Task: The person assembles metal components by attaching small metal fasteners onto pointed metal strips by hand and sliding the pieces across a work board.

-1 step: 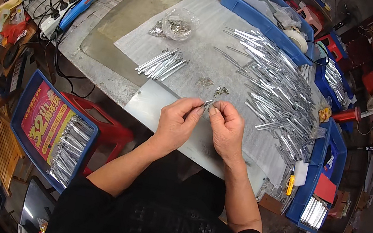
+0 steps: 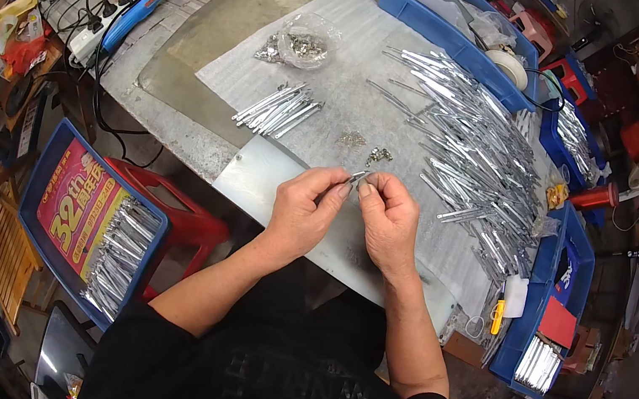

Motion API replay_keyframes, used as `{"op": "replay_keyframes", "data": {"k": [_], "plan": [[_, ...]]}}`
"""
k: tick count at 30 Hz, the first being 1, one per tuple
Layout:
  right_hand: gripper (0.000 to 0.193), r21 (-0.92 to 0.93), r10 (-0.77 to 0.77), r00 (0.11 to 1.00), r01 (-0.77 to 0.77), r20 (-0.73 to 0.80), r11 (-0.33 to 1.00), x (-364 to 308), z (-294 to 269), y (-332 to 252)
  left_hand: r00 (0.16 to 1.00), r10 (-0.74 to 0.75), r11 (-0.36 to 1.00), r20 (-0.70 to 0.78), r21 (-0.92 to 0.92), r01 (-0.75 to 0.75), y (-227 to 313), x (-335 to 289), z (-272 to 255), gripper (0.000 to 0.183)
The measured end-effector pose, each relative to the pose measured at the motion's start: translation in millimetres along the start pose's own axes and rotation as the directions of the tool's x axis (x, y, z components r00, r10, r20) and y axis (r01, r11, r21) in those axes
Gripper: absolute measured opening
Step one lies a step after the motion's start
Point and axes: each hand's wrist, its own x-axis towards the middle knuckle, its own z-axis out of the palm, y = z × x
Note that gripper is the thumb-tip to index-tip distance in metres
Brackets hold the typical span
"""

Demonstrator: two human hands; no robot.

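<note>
My left hand point(image 2: 306, 206) is closed, thumb and fingers pinching a slim silvery metal strip point(image 2: 357, 177) whose tip shows between the hands. My right hand point(image 2: 386, 222) pinches at the other end of that strip; any tiny part under its fingertips is hidden. Both hands are above a smooth metal plate point(image 2: 255, 177) at the table's near edge. Just beyond the fingertips lie a small heap of brassy metal bits point(image 2: 379, 156) and a patch of finer bits point(image 2: 351, 140). Left of these rests a small bundle of silvery strips point(image 2: 278, 109).
A large pile of silvery strips point(image 2: 474, 146) covers the table's right side. Farther back sits a clear bag of small metal parts point(image 2: 302, 48). Blue bins point(image 2: 445, 18) line the far right edge. At lower left, a blue tray point(image 2: 119, 316) of strips stands on a red stool point(image 2: 194, 233).
</note>
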Motion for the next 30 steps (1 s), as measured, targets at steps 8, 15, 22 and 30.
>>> {"op": "replay_keyframes", "data": {"k": [8, 15, 22, 30], "plan": [[0.013, 0.022, 0.005, 0.999, -0.005, -0.033, 1.000, 0, 0, 0, 1.000, 0.016, 1.000, 0.001, -0.016, -0.016, 0, 1, 4, 0.011], [0.012, -0.019, -0.027, 0.996, 0.026, -0.082, 0.999, 0, 2, 6, 1.000, 0.029, 1.000, -0.002, -0.005, -0.029, 1, 0, 5, 0.010], [0.012, -0.066, -0.035, 0.992, 0.027, -0.122, 0.997, -1, 5, 4, 0.995, 0.083, 0.994, -0.061, 0.071, -0.079, 6, -1, 8, 0.010], [0.010, -0.264, -0.148, 0.978, 0.105, -0.149, 0.959, -2, 8, -4, 0.995, 0.059, 0.997, -0.083, 0.047, -0.055, 1, -3, 10, 0.010]]}}
